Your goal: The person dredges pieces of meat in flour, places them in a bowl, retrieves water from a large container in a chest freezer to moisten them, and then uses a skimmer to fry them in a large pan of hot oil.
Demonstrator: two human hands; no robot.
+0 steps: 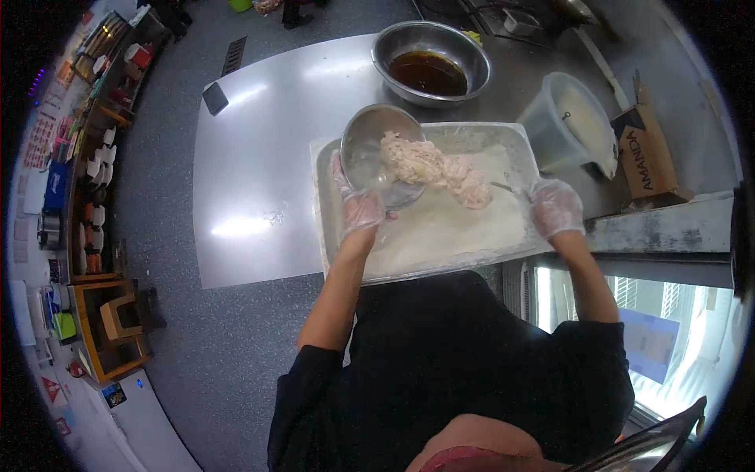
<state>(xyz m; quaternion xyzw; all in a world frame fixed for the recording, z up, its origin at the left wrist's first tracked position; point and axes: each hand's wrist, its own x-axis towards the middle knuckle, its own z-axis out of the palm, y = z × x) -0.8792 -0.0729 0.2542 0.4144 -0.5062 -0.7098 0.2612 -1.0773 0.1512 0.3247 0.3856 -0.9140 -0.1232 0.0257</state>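
My left hand (pixel 363 212), in a clear plastic glove, grips the rim and side of a steel mixing bowl (pixel 363 149), tilted to the right over a large tray (pixel 321 206). Pale, raw-looking meat pieces (pixel 429 169) slide out of the bowl in a wet heap onto the white powder (pixel 448 244) in the tray. At the tray's right edge is my right hand (pixel 557 208), gloved too, its fingers closed. A thin metal utensil (pixel 501 186) reaches from it toward the meat; its working end is hard to make out.
Behind the tray stands a steel bowl of dark brown liquid (pixel 429 75). To the right are a translucent bucket (pixel 546 126) and an open cardboard box (pixel 645 153). A phone (pixel 215 98) lies at the steel table's (pixel 259 181) far left corner. Shelves (pixel 98 189) line the left wall.
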